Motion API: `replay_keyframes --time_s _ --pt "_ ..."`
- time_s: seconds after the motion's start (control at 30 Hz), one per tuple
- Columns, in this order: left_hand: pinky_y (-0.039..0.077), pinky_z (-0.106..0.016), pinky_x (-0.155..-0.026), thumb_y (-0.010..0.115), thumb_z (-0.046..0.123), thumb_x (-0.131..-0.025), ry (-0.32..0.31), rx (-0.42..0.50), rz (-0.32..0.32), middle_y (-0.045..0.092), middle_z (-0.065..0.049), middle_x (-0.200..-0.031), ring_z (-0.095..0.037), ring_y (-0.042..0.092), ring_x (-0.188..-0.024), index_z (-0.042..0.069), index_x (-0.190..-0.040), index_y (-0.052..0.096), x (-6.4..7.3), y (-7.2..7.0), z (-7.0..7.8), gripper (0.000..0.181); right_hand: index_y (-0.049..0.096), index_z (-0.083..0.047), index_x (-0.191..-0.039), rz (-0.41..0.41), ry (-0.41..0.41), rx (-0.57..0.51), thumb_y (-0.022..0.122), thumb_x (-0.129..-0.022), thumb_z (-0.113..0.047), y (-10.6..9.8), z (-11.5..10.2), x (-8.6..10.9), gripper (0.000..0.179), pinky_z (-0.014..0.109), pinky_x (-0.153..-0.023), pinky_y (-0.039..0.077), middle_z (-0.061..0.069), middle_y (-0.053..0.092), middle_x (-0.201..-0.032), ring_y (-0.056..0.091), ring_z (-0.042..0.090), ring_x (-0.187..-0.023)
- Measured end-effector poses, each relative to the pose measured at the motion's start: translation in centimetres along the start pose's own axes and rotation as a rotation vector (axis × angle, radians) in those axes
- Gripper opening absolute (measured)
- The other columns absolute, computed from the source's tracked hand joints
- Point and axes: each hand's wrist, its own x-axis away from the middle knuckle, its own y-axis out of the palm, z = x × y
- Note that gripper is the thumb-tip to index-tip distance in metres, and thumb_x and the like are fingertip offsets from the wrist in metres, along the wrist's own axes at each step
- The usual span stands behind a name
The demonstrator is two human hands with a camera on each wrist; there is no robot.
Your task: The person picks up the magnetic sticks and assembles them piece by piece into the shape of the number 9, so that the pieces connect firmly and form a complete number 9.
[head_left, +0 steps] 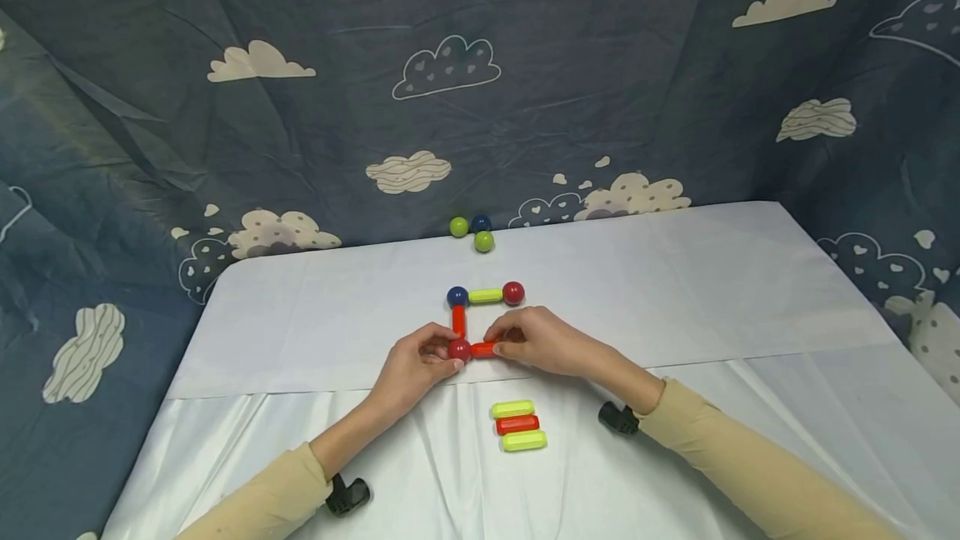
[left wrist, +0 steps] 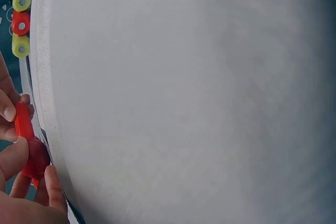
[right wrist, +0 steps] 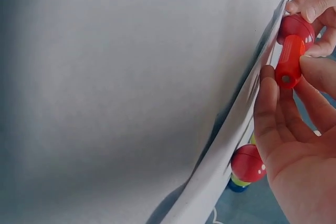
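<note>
My left hand (head_left: 411, 365) pinches a red ball (head_left: 459, 350) at the near corner of a small construction on the white table. From the right, my right hand (head_left: 542, 342) holds a red magnetic rod (head_left: 483, 350) between thumb and fingers, its end touching that ball. Another red rod (head_left: 459, 321) runs from the same ball to a blue ball (head_left: 457, 297). A yellow-green rod (head_left: 485, 296) links the blue ball to a second red ball (head_left: 513, 293). In the right wrist view the held rod (right wrist: 290, 61) shows a metal disc in its free end.
Nearer me lie two yellow-green rods (head_left: 524, 441) with a red rod (head_left: 517, 424) between them. Toward the back edge sit two green balls (head_left: 483, 241) and a dark blue ball (head_left: 481, 224). A dark cloud-patterned cloth (head_left: 337, 107) hangs behind the white table (head_left: 675, 290).
</note>
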Motion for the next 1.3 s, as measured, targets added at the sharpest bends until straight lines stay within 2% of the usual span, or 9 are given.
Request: replay_keyframes --time_s 0.2,0.4,0.47,0.6,0.73,0.93,1.13,1.2,1.3 --pt "0.053 -0.024 -0.073 0.080 0.007 -0.082 -0.003 0.003 0.003 0.065 0.000 -0.096 -0.017 0.058 -0.084 0.013 -0.110 0.068 0.0 0.0 0.1 0.030 0.072 -0.014 -0.113 0.023 0.000 0.025 0.072 -0.090 -0.012 -0.1 -0.1 0.5 0.023 0.027 -0.081 0.051 -0.008 0.067 -0.101 0.059 0.011 -0.088" --pt "0.052 -0.024 -0.073 0.080 0.007 -0.083 -0.001 -0.004 -0.001 0.065 0.000 -0.097 -0.016 0.057 -0.085 0.013 -0.110 0.068 0.0 0.0 0.3 0.030 0.072 -0.016 -0.111 0.063 -0.012 0.091 0.074 -0.088 -0.014 -0.3 -0.8 3.1 0.023 0.034 -0.085 0.051 -0.008 0.066 -0.103 0.059 0.013 -0.094" --pt "0.052 -0.024 -0.073 0.080 0.007 -0.082 -0.003 -0.008 0.002 0.065 0.000 -0.098 -0.016 0.058 -0.085 0.013 -0.110 0.068 0.0 -0.1 0.4 0.031 0.073 -0.017 -0.109 0.039 -0.024 0.098 0.075 -0.087 -0.014 -0.2 -1.0 4.1 0.022 0.036 -0.087 0.050 -0.009 0.066 -0.104 0.059 0.014 -0.096" --pt "0.052 -0.024 -0.073 0.080 0.006 -0.082 -0.011 -0.009 0.011 0.065 0.000 -0.097 -0.016 0.058 -0.084 0.013 -0.110 0.068 0.1 -0.2 0.5 0.031 0.073 -0.019 -0.111 -0.059 -0.023 0.112 0.076 -0.087 -0.017 0.1 -1.2 5.3 0.024 0.036 -0.088 0.050 -0.013 0.066 -0.105 0.059 0.012 -0.098" --pt "0.052 -0.024 -0.073 0.079 0.006 -0.082 -0.019 0.004 0.006 0.065 0.000 -0.097 -0.016 0.058 -0.084 0.013 -0.110 0.068 0.1 -0.1 0.4 0.031 0.073 -0.021 -0.111 -0.150 -0.002 0.134 0.077 -0.087 -0.022 0.4 -1.2 5.4 0.025 0.031 -0.086 0.050 -0.016 0.065 -0.103 0.058 0.009 -0.093" --pt "0.052 -0.024 -0.073 0.079 0.007 -0.083 -0.027 0.002 0.001 0.065 0.000 -0.097 -0.017 0.058 -0.085 0.014 -0.110 0.068 0.2 -0.1 0.2 0.030 0.074 -0.021 -0.109 -0.214 0.005 0.157 0.078 -0.086 -0.021 0.7 -1.5 4.9 0.024 0.027 -0.080 0.049 -0.018 0.063 -0.095 0.056 0.008 -0.086" --pt "0.052 -0.024 -0.073 0.079 0.006 -0.082 -0.018 0.000 0.004 0.065 0.001 -0.096 -0.016 0.058 -0.085 0.013 -0.109 0.068 0.1 -0.2 0.3 0.030 0.074 -0.020 -0.110 -0.215 -0.011 0.200 0.078 -0.086 -0.020 1.0 -1.7 4.6 0.025 0.027 -0.079 0.049 -0.017 0.062 -0.093 0.055 0.007 -0.083" --pt "0.052 -0.024 -0.074 0.079 0.006 -0.082 -0.012 -0.004 0.003 0.065 0.001 -0.097 -0.016 0.058 -0.085 0.013 -0.109 0.068 0.1 -0.1 0.3 0.030 0.073 -0.020 -0.113 -0.209 -0.010 0.174 0.077 -0.087 -0.019 0.8 -1.5 4.6 0.026 0.026 -0.078 0.049 -0.016 0.062 -0.096 0.055 0.007 -0.083" --pt "0.052 -0.024 -0.074 0.079 0.006 -0.082 -0.009 -0.008 0.001 0.065 0.001 -0.097 -0.016 0.058 -0.085 0.013 -0.109 0.068 0.0 -0.1 0.3 0.030 0.071 -0.019 -0.115 -0.189 0.011 0.078 0.074 -0.089 -0.018 0.4 -1.2 4.6 0.027 0.026 -0.077 0.050 -0.014 0.062 -0.099 0.056 0.010 -0.086"
